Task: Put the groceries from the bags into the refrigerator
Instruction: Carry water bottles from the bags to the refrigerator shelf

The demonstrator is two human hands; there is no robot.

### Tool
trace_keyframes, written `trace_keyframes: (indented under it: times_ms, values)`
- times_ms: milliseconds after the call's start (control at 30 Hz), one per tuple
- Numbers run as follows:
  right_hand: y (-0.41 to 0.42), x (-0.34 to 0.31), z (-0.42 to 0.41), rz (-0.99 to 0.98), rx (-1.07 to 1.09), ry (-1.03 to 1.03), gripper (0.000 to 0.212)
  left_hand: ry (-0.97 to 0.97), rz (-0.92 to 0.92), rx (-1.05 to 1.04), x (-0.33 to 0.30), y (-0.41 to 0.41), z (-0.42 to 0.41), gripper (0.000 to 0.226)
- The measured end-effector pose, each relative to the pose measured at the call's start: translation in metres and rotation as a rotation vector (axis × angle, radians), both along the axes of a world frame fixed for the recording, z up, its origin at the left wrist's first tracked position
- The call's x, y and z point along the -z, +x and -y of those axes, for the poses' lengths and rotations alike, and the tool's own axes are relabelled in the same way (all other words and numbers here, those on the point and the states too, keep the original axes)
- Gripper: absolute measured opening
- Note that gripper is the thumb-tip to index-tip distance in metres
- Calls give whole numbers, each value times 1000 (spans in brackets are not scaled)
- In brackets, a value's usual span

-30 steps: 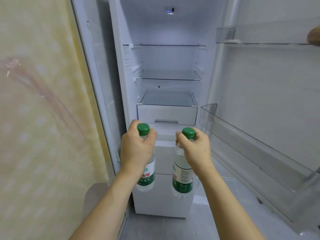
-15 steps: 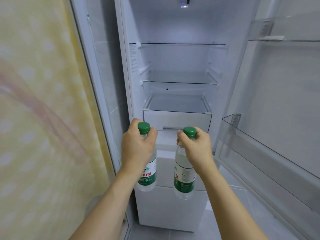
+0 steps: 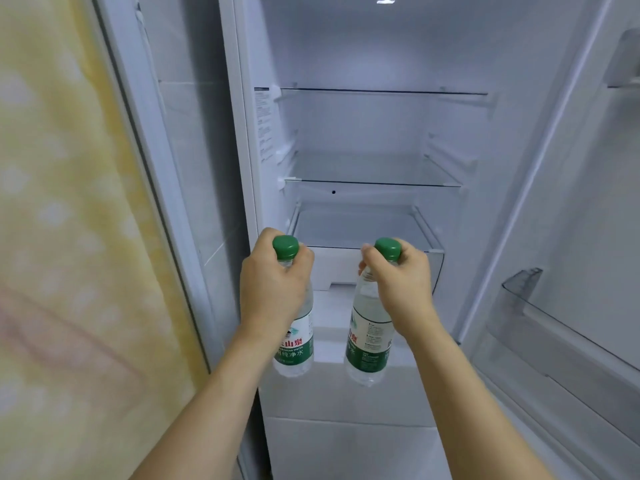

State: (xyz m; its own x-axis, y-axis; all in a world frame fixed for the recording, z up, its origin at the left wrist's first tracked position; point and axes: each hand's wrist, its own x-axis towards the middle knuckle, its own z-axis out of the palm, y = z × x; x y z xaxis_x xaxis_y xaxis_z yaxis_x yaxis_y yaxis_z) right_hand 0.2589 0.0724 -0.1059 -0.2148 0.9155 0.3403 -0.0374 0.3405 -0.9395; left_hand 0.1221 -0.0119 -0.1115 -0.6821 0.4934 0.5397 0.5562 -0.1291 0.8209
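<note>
I hold two clear water bottles with green caps and green-and-white labels upright in front of the open refrigerator (image 3: pixel 377 133). My left hand (image 3: pixel 273 282) grips the neck of the left bottle (image 3: pixel 294 344). My right hand (image 3: pixel 401 282) grips the neck of the right bottle (image 3: pixel 367 344). Both bottles hang at about the level of the white drawer (image 3: pixel 336 268), just outside the fridge's opening. The glass shelves (image 3: pixel 374 183) inside hold nothing that I can see.
The fridge door (image 3: pixel 571 202) stands open on the right, with a clear door bin (image 3: pixel 554 327) low down. A yellow patterned curtain (image 3: pixel 69 237) hangs on the left beside a white frame. A closed white lower compartment (image 3: pixel 346 393) sits below the bottles.
The fridge interior has grown larger and shifted right in view as I came closer. Both hands keep the same hold on the bottles.
</note>
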Motion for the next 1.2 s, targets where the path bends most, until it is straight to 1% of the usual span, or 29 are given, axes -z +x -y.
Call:
trace_keyframes:
  times_ms: [200, 333, 400, 467, 533, 667, 833, 900, 1200]
  values:
    - [-26, -8, -71, -39, 0, 2, 20, 32, -71, -24, -14, -20, -66, 19]
    - [-39, -16, -115, -91, 20, 23, 19, 21, -73, -23, -25, -31, -112, 28]
    - [-47, -19, -134, -98, 15, 30, 16, 30, -71, -32, -31, -37, -131, 26]
    - [-55, -20, -151, -94, 16, 40, 15, 37, -69, -44, -34, -44, -148, 20]
    - [-63, -21, -165, -103, 29, 55, 16, 48, -67, -33, -35, -50, -163, 19]
    - [-79, -20, -187, -128, 63, 67, 23, 67, -72, -23, -34, -64, -190, 18]
    - [-97, -17, -208, -163, 87, 76, 22, 64, -50, -11, -32, -79, -212, 20]
    - [-102, -17, -213, -161, 91, 87, 25, 68, -40, -16, -31, -84, -219, 20]
    - [-118, -9, -224, -217, 109, 147, 29, 146, -68, -50, -26, -95, -236, 17]
